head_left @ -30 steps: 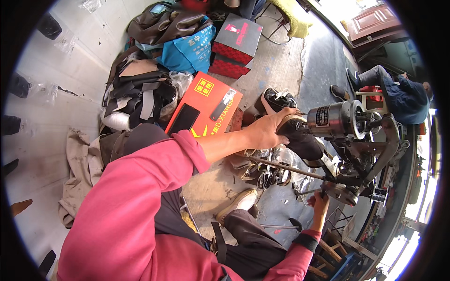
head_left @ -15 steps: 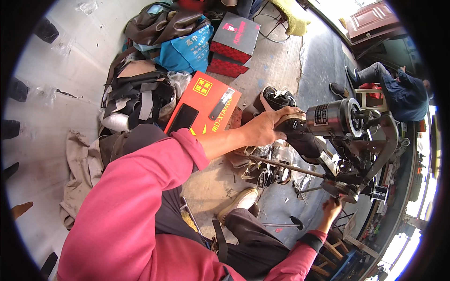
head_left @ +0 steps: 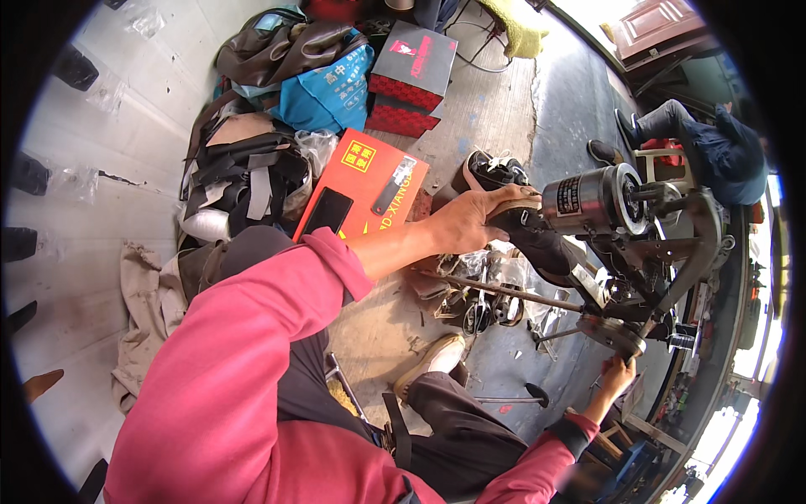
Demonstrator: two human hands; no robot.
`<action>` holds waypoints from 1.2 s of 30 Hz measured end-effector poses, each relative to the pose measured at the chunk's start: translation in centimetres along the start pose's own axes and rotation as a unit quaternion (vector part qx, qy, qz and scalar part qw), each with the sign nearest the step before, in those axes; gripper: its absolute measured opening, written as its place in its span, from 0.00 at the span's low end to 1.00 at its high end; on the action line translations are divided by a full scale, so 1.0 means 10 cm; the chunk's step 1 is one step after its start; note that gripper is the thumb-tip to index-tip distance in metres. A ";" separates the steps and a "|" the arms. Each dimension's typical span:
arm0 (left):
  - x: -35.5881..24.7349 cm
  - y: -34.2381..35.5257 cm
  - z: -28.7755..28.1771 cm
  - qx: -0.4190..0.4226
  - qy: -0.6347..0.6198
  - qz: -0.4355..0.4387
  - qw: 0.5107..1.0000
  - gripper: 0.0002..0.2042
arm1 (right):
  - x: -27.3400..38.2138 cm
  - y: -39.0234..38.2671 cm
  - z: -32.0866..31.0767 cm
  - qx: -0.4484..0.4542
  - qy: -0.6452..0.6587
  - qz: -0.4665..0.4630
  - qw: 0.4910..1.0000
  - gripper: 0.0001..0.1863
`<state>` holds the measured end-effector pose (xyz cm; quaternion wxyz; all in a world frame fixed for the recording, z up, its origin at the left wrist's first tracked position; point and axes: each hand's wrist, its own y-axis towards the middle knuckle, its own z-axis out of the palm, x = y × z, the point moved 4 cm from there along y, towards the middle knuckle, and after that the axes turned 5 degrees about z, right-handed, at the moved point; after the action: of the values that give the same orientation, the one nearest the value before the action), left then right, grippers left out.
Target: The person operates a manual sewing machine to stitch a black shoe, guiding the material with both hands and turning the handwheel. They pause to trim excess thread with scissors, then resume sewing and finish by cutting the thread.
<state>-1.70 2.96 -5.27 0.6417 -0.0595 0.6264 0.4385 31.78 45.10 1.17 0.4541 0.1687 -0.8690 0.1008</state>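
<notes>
My left hand [head_left: 470, 222] grips the toe end of a black shoe [head_left: 541, 250] with a pale sole edge, its thumb and fingers wrapped round it. The shoe sits at the arm of a metal shoe-stitching machine [head_left: 672, 252], below a shiny steel cylinder [head_left: 579, 204] with a label plate. Lower right, my right hand [head_left: 620, 376] is closed at the rim of the machine's hand wheel [head_left: 613, 336]; the handle itself is mostly hidden by the fingers. Another black shoe with white laces [head_left: 495, 170] rests just beyond my left hand.
A red-orange box [head_left: 357, 181] bearing a dark phone [head_left: 329, 212] lies left of my forearm. Behind are stacked dark shoe boxes [head_left: 413, 63], a blue bag [head_left: 327, 88] and leather scraps [head_left: 252, 160]. A person [head_left: 722, 151] sits at far right. A metal rod [head_left: 504, 291] crosses below the shoe.
My right hand has moved right and slightly down with the turning wheel. My left hand still holds the shoe in nearly the same place. The seated person has bent forward.
</notes>
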 end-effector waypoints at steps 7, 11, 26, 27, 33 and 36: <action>-0.07 0.00 -0.06 0.035 0.049 -0.024 0.998 0.38 | -0.39 -0.43 0.98 0.211 -0.085 0.086 0.970 0.10; -0.09 0.01 -0.06 0.029 0.101 0.000 0.994 0.37 | 0.42 -0.76 0.88 0.193 -0.058 0.006 0.979 0.11; -0.16 0.00 -0.12 0.034 0.198 0.022 0.979 0.36 | -0.24 -0.55 1.05 0.243 -0.051 0.126 0.960 0.13; -0.15 0.02 -0.12 0.032 0.193 0.035 0.980 0.37 | -0.05 -0.65 1.11 0.254 -0.078 0.115 0.957 0.13; -0.08 0.01 -0.10 0.020 0.195 0.077 0.978 0.38 | 0.76 -0.59 0.37 0.098 -0.042 -0.039 0.994 0.10; -0.09 0.00 -0.11 0.021 0.208 0.085 0.974 0.38 | 0.46 -0.22 0.02 0.030 0.008 -0.018 0.999 0.05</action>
<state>-2.37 1.82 -4.77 0.4591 -0.0828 0.7576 0.4565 30.03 42.11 4.92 0.4575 0.1968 -0.8589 0.1196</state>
